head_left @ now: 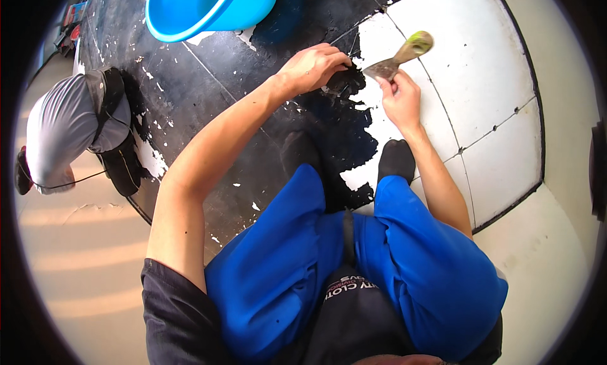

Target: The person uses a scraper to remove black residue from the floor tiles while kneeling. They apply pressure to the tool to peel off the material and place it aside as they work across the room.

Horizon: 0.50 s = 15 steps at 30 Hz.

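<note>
My right hand point(401, 101) grips a scraper point(414, 47) low down by its metal blade. The tool's worn yellow-green handle points up and away to the right, slightly blurred. Across from the blade, my left hand point(314, 68) is closed, its fingertips pinched near the blade's edge; what they hold, if anything, I cannot make out. Both hands are over the ragged border where a black coating point(335, 121) meets bare white floor tiles point(468, 55). Dark peeled bits lie between the hands.
A light blue plastic basin point(259, 8) stands on the black floor at the far left. Further left, a person in a grey shirt point(60, 125) bends low. My black-socked feet point(396, 159) straddle the border. Pale walls point(563, 68) close off the right side.
</note>
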### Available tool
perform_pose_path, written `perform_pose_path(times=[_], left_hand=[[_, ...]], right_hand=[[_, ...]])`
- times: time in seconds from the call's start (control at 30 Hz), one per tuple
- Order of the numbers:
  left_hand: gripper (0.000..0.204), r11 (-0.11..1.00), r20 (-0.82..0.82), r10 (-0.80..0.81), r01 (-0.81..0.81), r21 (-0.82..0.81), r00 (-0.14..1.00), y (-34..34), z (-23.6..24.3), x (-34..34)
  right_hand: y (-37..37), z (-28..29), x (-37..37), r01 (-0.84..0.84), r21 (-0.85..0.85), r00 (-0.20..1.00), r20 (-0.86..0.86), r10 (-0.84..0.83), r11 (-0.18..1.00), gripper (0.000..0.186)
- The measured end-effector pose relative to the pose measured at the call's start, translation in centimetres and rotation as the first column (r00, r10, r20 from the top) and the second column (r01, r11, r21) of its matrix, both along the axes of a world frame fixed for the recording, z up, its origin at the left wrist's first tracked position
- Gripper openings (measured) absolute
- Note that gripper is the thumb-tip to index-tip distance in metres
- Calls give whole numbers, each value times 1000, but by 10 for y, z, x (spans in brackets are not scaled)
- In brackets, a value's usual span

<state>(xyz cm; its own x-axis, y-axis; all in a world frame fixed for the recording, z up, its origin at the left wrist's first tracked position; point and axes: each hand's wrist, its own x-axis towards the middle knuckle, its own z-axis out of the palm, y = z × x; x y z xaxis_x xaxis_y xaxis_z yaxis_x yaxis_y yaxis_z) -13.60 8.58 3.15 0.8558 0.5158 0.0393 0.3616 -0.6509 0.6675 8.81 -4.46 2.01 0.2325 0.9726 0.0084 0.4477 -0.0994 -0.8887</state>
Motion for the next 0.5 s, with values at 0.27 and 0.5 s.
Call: perform_pose_path(times=[0.27,0.5], left_hand=[[35,996,-94,-4,-4,-86,996,-15,11,-20],[47,1000,-150,-2,4,13,989,-41,3,-5]], right_hand=[[-19,-11,-11,-80,38,997,16,79,996,7],[-34,-18,-3,2,73,999,-42,1,997,13]])
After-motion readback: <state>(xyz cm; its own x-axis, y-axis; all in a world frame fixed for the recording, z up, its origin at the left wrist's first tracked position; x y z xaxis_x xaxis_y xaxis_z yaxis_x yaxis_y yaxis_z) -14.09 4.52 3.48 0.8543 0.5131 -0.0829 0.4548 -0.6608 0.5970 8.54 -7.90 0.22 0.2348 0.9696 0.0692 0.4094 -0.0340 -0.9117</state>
